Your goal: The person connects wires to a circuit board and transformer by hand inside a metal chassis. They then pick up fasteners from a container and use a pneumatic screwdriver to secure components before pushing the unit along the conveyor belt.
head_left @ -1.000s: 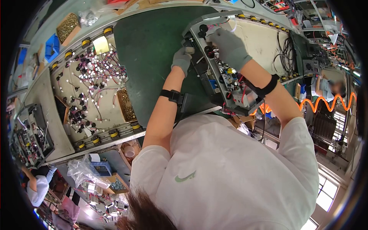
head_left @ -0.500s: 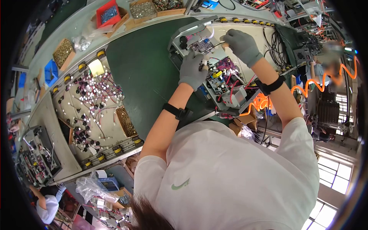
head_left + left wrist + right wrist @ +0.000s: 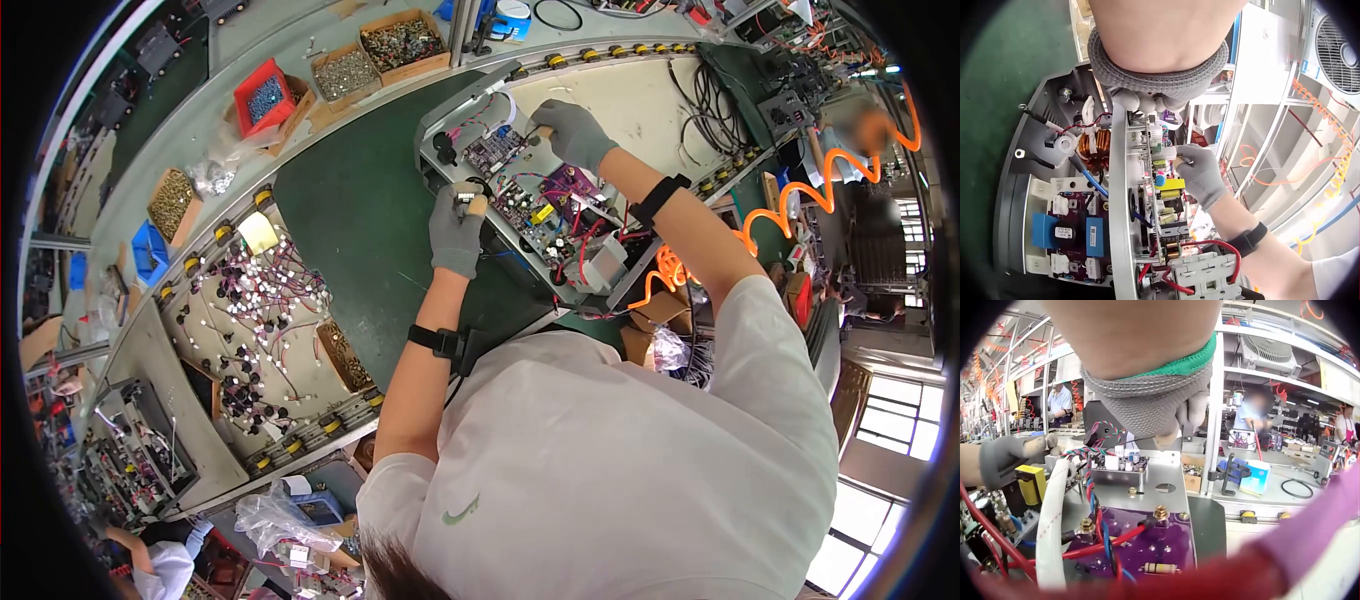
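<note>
Pinching a thin dark wire (image 3: 1142, 439), my right hand (image 3: 575, 133) hangs over the open metal chassis (image 3: 462, 98). My left hand (image 3: 456, 232) is at its side wall, fingers bent; what they grip, I can't tell. Between the hands sits a small control board (image 3: 493, 151); wristward of the right fingertips, a purple circuit board (image 3: 578, 188).

Green worktop (image 3: 350, 210) under an open metal chassis (image 3: 1121, 237)

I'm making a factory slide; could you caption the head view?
Left hand and right hand, both gloved, at an open chassis of circuit boards, wire harnesses nearby.
</note>
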`<action>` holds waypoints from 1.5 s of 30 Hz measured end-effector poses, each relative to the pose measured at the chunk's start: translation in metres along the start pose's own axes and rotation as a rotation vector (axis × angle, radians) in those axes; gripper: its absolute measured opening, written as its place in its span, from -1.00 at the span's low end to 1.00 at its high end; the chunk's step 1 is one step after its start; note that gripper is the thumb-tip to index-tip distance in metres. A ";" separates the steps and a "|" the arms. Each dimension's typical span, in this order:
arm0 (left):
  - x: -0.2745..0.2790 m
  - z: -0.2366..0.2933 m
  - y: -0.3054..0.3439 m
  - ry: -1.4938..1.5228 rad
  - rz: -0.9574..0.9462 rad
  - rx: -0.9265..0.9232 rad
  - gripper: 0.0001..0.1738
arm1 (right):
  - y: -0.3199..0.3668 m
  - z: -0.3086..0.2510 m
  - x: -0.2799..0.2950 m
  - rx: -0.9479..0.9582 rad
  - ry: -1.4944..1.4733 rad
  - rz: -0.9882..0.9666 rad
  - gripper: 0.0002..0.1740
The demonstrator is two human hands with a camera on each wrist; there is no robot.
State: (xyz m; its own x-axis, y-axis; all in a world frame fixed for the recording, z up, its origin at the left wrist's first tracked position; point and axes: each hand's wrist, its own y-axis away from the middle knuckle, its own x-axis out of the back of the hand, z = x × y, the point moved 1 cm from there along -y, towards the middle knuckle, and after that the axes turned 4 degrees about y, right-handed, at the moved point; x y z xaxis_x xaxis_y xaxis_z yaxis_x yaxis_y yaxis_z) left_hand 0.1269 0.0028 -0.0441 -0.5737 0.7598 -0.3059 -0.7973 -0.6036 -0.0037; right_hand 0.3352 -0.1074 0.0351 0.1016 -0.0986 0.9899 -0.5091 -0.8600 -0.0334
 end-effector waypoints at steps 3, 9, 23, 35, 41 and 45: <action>-0.001 -0.003 0.001 0.005 0.015 -0.022 -0.77 | -0.002 0.006 -0.007 -0.116 -0.427 -0.090 -0.76; -0.003 -0.004 0.002 0.022 0.041 -0.021 -0.79 | -0.005 0.001 -0.004 -0.129 -0.618 -0.174 -0.74; -0.006 -0.010 0.000 0.025 0.072 -0.023 -0.78 | -0.005 -0.002 -0.002 0.135 -0.498 -0.098 -0.63; -0.013 -0.022 -0.001 0.011 0.103 -0.021 -0.77 | -0.012 -0.015 0.001 -0.039 -0.331 -0.161 -0.74; -0.013 -0.011 0.001 0.065 0.103 0.020 -0.76 | -0.009 -0.011 -0.003 0.030 -0.350 -0.109 -0.78; -0.013 0.005 -0.006 -0.070 0.072 -0.061 -0.71 | -0.013 -0.008 -0.006 -0.059 -0.414 -0.148 -0.78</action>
State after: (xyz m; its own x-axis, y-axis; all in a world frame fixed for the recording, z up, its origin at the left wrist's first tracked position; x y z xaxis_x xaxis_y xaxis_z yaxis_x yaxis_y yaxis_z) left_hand 0.1387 -0.0023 -0.0352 -0.6421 0.7280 -0.2403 -0.7423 -0.6687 -0.0424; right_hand 0.3344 -0.0914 0.0304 0.5052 -0.1790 0.8443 -0.5099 -0.8512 0.1247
